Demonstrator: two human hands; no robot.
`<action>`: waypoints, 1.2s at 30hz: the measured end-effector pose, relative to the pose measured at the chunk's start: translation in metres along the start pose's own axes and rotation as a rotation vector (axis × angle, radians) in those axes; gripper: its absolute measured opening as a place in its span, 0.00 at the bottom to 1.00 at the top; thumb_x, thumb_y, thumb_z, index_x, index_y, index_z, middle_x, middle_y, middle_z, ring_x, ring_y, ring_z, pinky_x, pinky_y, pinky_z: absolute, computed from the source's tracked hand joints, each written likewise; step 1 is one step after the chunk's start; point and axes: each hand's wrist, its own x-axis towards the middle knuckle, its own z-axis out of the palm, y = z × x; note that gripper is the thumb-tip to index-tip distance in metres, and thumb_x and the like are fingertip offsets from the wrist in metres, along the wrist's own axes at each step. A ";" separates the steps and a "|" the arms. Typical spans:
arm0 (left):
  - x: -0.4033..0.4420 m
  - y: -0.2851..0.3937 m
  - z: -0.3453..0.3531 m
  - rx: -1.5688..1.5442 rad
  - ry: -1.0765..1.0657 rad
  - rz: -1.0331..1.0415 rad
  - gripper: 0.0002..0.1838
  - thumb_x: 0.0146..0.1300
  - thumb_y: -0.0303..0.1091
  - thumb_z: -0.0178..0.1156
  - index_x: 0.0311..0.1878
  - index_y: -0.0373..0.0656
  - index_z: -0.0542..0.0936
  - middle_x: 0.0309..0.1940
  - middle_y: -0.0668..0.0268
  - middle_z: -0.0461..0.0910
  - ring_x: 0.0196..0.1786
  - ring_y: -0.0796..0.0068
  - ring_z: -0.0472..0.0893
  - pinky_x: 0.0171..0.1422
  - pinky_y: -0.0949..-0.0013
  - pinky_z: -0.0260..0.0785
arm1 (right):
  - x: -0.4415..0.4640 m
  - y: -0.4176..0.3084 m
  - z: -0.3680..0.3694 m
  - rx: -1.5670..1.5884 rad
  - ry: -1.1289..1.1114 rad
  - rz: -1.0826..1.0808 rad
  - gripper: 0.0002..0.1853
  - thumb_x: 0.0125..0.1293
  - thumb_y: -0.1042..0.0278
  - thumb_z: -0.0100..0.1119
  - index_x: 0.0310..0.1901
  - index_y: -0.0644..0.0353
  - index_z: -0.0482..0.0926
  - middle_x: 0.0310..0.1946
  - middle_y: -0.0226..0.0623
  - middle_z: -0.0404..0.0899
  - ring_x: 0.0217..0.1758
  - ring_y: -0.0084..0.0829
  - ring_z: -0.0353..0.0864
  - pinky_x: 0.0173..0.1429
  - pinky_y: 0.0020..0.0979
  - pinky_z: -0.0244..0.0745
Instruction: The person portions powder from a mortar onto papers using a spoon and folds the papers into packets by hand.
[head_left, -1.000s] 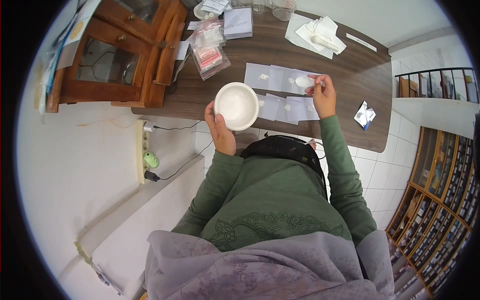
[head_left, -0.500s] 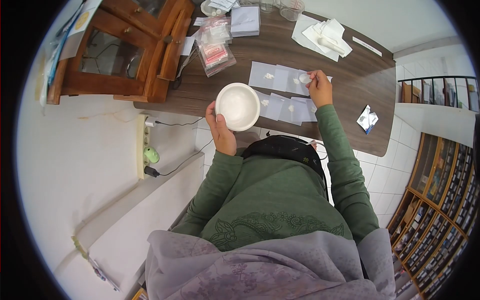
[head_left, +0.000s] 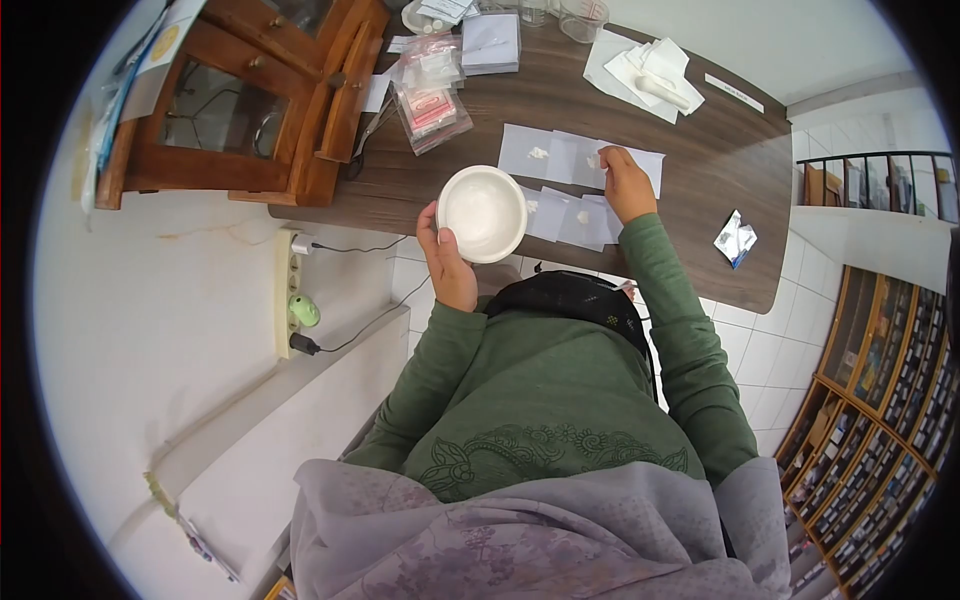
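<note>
White bowl, round, thick-rimmed, left fingers gripping its side, right fingers' hold unclear.

The brown table bears paper sheets, plastic bags and a silvery packet.

The mortar is creamy white, and the powder is white on paper sheets of pale bluish white. Dark brown wood grain streaks the table. The shirt is olive green with a darker scrolling floral motif; the scarf is greyish mauve with a plum-toned print. The waist bag is black, the cabinet reddish brown, the foil sachet silver and blue.
</note>
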 end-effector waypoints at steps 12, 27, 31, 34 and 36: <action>-0.007 0.008 0.021 0.263 -0.208 0.094 0.22 0.64 0.38 0.39 0.58 0.39 0.54 0.52 0.57 0.61 0.54 0.72 0.63 0.58 0.72 0.53 | -0.002 -0.093 -0.068 0.792 0.077 0.113 0.07 0.56 0.86 0.37 0.27 0.63 0.65 0.32 0.38 0.75 0.28 0.22 0.75 0.28 0.20 0.69; -0.012 0.013 0.048 0.177 -0.395 0.174 0.23 0.62 0.33 0.45 0.58 0.39 0.54 0.48 0.59 0.64 0.48 0.75 0.65 0.54 0.72 0.57 | -0.004 -0.114 -0.071 0.218 0.092 -0.438 0.15 0.35 0.85 0.48 0.29 0.62 0.71 0.29 0.34 0.73 0.27 0.35 0.72 0.30 0.30 0.70; -0.010 0.013 0.048 0.171 -0.395 0.162 0.23 0.61 0.33 0.46 0.57 0.39 0.54 0.48 0.59 0.64 0.48 0.75 0.65 0.54 0.72 0.57 | -0.004 -0.104 -0.069 0.221 0.026 -0.386 0.15 0.35 0.85 0.48 0.30 0.62 0.72 0.28 0.34 0.72 0.27 0.35 0.72 0.31 0.31 0.70; -0.006 0.013 0.047 0.178 -0.388 0.178 0.22 0.62 0.33 0.45 0.57 0.39 0.54 0.48 0.59 0.64 0.48 0.75 0.65 0.54 0.72 0.57 | -0.010 -0.101 -0.064 0.270 -0.022 -0.364 0.16 0.35 0.85 0.48 0.31 0.61 0.72 0.28 0.35 0.72 0.28 0.36 0.72 0.31 0.32 0.69; -0.006 0.013 0.047 0.187 -0.389 0.173 0.22 0.62 0.32 0.45 0.57 0.39 0.54 0.47 0.59 0.64 0.48 0.75 0.65 0.54 0.73 0.57 | -0.008 -0.104 -0.067 0.286 0.012 -0.402 0.16 0.35 0.85 0.47 0.31 0.61 0.72 0.28 0.35 0.72 0.28 0.36 0.72 0.31 0.32 0.69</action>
